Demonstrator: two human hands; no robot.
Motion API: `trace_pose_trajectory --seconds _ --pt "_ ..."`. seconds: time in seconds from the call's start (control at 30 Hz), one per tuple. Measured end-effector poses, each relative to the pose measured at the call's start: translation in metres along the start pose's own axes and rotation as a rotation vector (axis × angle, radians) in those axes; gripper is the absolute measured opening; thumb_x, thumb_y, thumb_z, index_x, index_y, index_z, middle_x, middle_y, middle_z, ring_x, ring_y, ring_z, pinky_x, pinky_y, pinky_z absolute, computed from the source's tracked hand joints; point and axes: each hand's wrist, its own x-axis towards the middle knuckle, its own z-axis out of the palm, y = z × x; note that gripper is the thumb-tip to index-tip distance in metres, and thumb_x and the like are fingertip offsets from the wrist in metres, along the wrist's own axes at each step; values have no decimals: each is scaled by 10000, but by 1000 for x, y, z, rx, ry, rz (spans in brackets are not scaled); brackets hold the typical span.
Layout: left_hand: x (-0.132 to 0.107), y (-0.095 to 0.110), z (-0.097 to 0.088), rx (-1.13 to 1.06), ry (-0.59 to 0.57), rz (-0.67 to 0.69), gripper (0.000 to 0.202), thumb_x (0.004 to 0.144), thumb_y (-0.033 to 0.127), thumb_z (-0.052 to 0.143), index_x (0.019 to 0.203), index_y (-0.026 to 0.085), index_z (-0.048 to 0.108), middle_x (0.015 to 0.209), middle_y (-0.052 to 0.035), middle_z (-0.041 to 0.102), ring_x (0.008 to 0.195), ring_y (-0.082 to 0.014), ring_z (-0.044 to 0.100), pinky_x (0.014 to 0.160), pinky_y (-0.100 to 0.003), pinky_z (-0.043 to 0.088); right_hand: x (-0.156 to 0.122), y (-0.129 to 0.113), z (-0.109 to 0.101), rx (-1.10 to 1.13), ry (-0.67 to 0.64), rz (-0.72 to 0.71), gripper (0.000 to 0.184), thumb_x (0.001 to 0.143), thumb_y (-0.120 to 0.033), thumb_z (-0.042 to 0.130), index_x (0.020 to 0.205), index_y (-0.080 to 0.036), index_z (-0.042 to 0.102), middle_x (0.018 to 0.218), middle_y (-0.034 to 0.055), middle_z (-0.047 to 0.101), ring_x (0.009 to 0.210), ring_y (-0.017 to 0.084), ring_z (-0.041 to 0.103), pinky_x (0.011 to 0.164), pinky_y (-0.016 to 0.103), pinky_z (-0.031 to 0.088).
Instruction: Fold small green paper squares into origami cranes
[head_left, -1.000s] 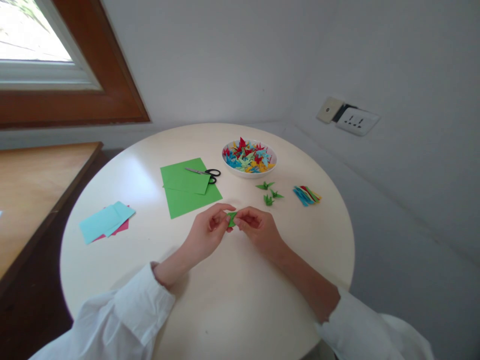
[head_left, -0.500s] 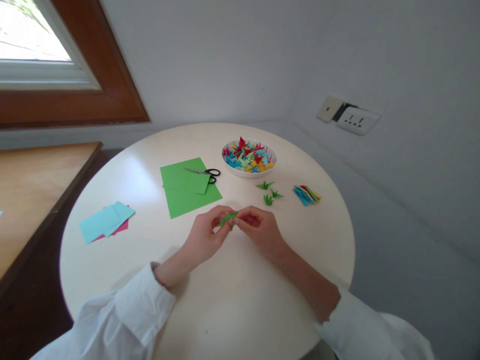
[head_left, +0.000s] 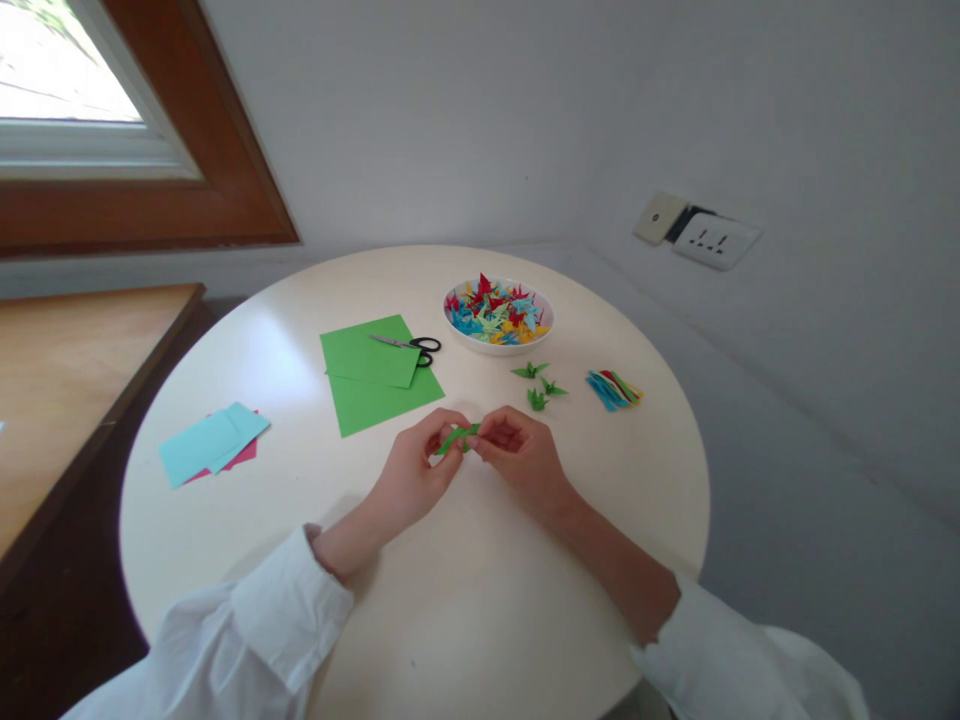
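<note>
Both my hands meet just above the middle of the round cream table. My left hand and my right hand pinch a small folded piece of green paper between their fingertips. The piece looks long and narrow, tilted up to the right. Just behind my hands lie two green paper sheets, with black-handled scissors resting on their far edge. Three small green folded cranes sit to the right of the sheets.
A white bowl full of small cranes in several colours stands at the back. Coloured paper strips lie at the right. Light blue and pink sheets lie at the left. A wooden ledge borders the table's left side.
The green piece has gone from a small triangle shape to a longer, narrower strip between my fingertips. My hands have stayed in nearly the same place.
</note>
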Motion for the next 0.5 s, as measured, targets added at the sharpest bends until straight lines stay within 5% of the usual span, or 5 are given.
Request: trace_pose_trajectory --seconds 0.5 --pt "1 0 -1 -113 -3 -28 91 832 260 495 878 182 498 643 27 504 562 -103 506 507 -206 374 1 -3 -2 32 -47 -1 223 702 -335 644 833 -198 526 602 -35 586 504 100 550 519 260 482"
